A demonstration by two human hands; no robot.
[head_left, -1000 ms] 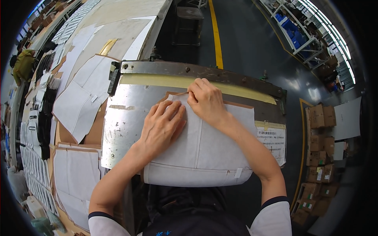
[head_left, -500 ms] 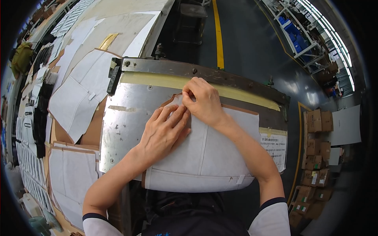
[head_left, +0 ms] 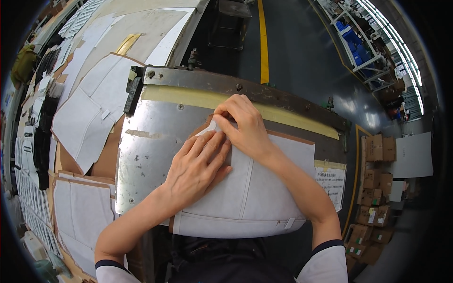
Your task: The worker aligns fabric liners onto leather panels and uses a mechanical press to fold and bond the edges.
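Observation:
A white sewn panel (head_left: 226, 188) with brown edges lies over a metal machine bed (head_left: 146, 160), its near side drooping past the bed's front edge. My left hand (head_left: 198, 162) rests flat on the panel's upper left part, fingers stretched out. Right beside its fingertips, my right hand (head_left: 243, 123) pinches the brown edge (head_left: 204, 126) at the panel's far left corner, where a whitish strip shows. The right hand's fingertips partly hide what they grip.
A metal bar (head_left: 203, 78) with a yellow strip (head_left: 188, 99) runs across the bed's far side. More white panels (head_left: 87, 113) lie on the left table. Stacked cardboard boxes (head_left: 373, 179) stand at right, and a printed sheet (head_left: 330, 181) sits at the bed's right end.
My right hand has shifted slightly at the panel's corner, exposing more of the whitish strip. My left hand stays flat on the panel. The view has moved a little.

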